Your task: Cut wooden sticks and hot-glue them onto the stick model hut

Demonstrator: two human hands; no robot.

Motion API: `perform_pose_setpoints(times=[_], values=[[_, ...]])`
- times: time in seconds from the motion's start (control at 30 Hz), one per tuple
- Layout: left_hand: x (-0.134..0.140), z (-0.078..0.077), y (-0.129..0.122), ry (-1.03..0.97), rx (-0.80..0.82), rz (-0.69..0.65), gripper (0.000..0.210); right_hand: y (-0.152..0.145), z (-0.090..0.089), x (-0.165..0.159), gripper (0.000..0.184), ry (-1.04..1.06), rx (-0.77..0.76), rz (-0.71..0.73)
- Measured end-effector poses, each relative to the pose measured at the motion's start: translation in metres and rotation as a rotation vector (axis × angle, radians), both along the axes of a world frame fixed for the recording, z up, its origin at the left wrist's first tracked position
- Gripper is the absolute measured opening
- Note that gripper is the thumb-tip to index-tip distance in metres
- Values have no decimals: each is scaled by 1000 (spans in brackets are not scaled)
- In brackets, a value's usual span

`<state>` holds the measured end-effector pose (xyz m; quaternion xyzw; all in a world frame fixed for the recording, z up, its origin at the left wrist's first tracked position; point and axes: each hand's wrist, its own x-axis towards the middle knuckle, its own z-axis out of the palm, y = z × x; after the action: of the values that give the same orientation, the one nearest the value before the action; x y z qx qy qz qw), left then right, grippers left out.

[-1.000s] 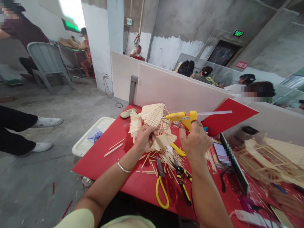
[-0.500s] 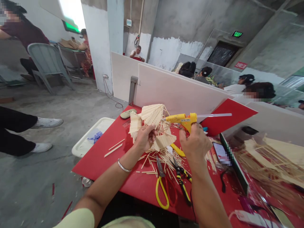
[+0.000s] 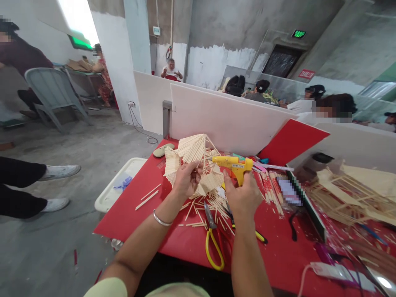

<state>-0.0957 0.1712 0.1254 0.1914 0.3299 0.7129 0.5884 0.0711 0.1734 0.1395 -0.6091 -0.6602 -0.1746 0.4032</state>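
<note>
My right hand (image 3: 246, 196) is wrapped round the grip of a yellow hot glue gun (image 3: 227, 162). A clear glue stick (image 3: 278, 167) pokes out of its back end. The gun's nozzle points left at a model house built of thin wooden sticks (image 3: 192, 144), close to its slanted roof panel. I cannot tell whether the tip touches it. With fingers pinched, my left hand (image 3: 187, 179) grips the model at the lower edge of that panel; the fingertips are partly hidden. Below lie loose cut sticks (image 3: 216, 204) and scissors (image 3: 213, 239) with yellow and red handles.
Black-and-yellow pliers (image 3: 261, 236) lie partly behind my right forearm. A phone (image 3: 289, 190) and bundled sticks (image 3: 270, 185) are on the right of the red table (image 3: 130, 216). White partition boards (image 3: 216, 115) stand behind. Another stick model (image 3: 346, 198) is at far right; people sit beyond.
The glue gun and my right hand have shifted slightly left and down, and the gun's back end has dipped. My left hand keeps its grip on the model. The whole view has turned slightly.
</note>
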Motion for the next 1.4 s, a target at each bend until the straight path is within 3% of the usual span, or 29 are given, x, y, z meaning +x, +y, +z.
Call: perform_pose_setpoints(times=[0.57,1.4], values=[[7,-1,10,-10,-3,62,28,10,-11,-5,48,49,-30,57],[12,7,9,11,-15,114,29,10,-8,-9,48,45,-57,40]])
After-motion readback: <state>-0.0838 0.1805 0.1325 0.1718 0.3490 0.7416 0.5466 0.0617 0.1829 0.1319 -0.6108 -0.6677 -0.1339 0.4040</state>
